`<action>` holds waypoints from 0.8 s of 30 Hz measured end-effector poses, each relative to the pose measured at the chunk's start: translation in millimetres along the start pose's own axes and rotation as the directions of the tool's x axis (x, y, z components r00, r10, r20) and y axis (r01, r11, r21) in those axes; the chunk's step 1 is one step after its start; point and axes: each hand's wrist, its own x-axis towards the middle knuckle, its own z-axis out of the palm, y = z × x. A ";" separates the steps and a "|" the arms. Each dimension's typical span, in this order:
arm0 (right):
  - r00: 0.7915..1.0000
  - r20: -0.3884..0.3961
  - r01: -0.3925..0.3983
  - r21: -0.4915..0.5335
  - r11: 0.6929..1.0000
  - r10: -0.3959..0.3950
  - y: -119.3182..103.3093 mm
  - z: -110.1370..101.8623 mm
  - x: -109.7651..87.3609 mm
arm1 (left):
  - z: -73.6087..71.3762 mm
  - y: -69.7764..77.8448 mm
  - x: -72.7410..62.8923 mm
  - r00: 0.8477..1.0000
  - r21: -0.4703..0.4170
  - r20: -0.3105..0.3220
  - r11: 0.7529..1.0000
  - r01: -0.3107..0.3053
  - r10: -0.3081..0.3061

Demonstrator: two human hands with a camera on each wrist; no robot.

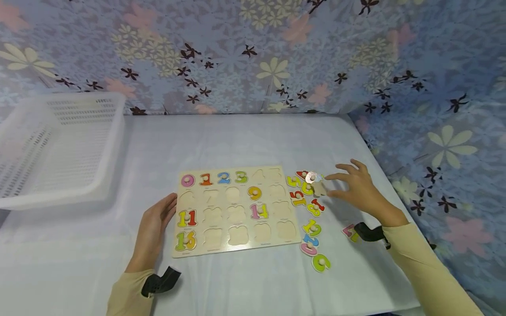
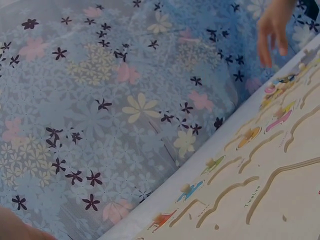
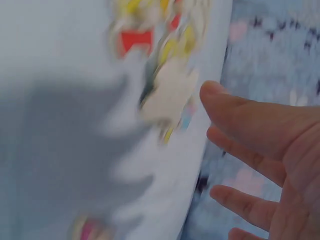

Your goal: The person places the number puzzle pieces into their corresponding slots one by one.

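Observation:
A wooden number puzzle board (image 1: pixel 245 256) lies flat on the table, with several knobbed number pieces in its recesses, among them a pink zero (image 1: pixel 188 180). My left hand (image 1: pixel 153 228) rests at the board's left edge with fingers loosely bent; only a bit of it (image 2: pixel 22 227) shows in the left wrist view. To the right of the board, my right hand (image 1: pixel 357 191) hovers with thumb and fingers spread, holding nothing. Nearest to it is a bare wooden piece (image 3: pixel 170 92), seemingly face down on other pieces. Shiny glare covers part of a pale piece (image 1: pixel 312 177) beside it.
Loose number pieces, such as a green one (image 1: pixel 321 263) and a red-and-orange fifteen (image 1: pixel 298 198), lie along the board's right side. Another piece (image 1: pixel 349 232) is partly hidden by the right wrist strap. A white plastic basket (image 1: pixel 112 145) stands at the left. Floral cloth (image 1: pixel 237 57) hangs behind.

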 end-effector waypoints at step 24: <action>0.995 0.011 0.101 0.022 0.995 -0.102 2.9 19.4 -31.7 | 3.5 -0.5 -2.2 1.000 0.047 -0.021 0.999 -0.003 0.004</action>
